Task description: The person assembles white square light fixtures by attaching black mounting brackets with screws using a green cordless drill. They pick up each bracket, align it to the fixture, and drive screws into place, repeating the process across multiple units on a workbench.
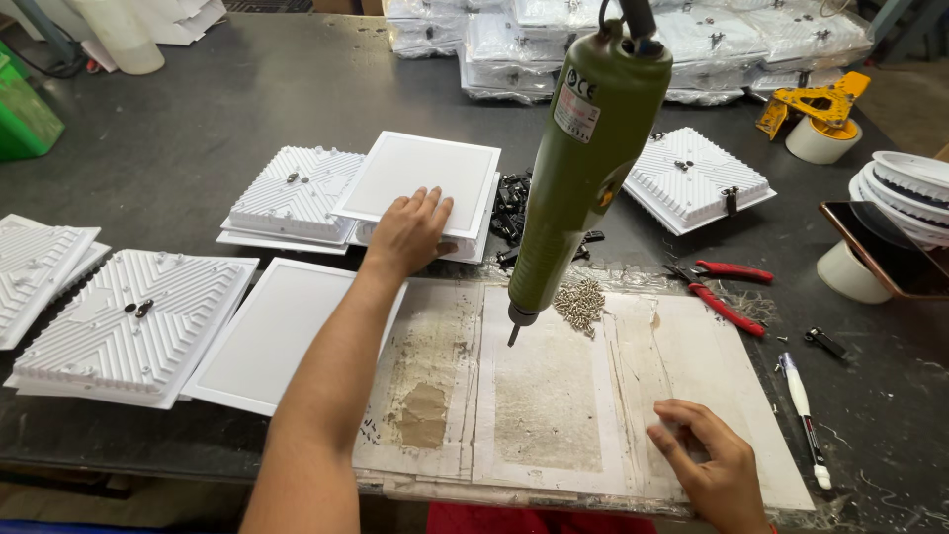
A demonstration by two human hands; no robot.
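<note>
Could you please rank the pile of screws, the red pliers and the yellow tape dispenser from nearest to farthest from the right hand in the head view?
From the right hand:
1. Pile of screws, up and left on the work mat.
2. Red pliers, up, slightly right; too close to call against the screws.
3. Yellow tape dispenser, far back right.

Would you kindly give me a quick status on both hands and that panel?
Left hand flat on the white square panel. Right hand resting on the work mat, empty. Green screwdriver hangs between, touching neither.
</note>
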